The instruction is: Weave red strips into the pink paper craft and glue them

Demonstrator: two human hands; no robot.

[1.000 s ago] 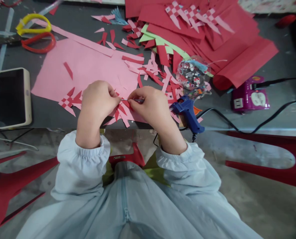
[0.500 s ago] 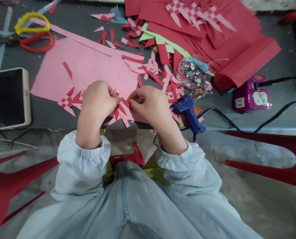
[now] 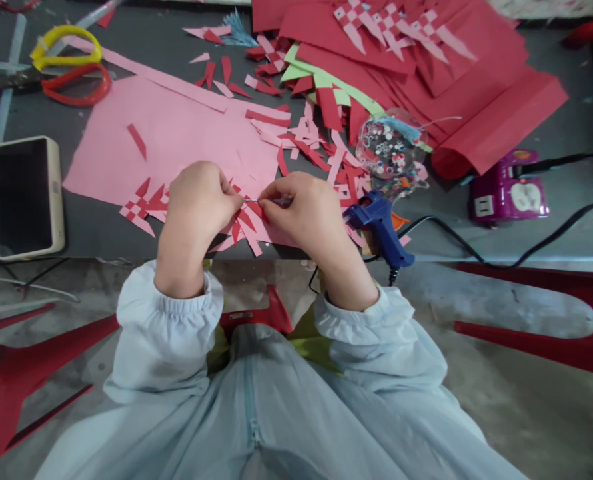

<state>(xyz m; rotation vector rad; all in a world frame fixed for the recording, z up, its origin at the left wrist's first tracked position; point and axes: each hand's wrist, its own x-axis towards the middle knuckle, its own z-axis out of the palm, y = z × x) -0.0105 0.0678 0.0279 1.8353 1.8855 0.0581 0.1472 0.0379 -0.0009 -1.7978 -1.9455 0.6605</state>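
My left hand is closed in a pinch at the near edge of the table, over woven red-and-pink paper strips. What lies between its fingertips is too small to make out. Facing it, my right hand is closed around a slim grey metal tool, whose thin tip reaches toward the left fingertips. Its exact kind is unclear. Under both hands lies a large pink paper sheet. Left of my left hand rests a checkered woven paper piece.
A blue glue gun lies right of my right hand, its cord running to a purple power socket. Behind are a bead box, paper scraps and red sheets. Scissors and a phone are left.
The view has shifted very slightly, so everything sits a little further right. Both hands keep the same pinched pose over the woven strips.
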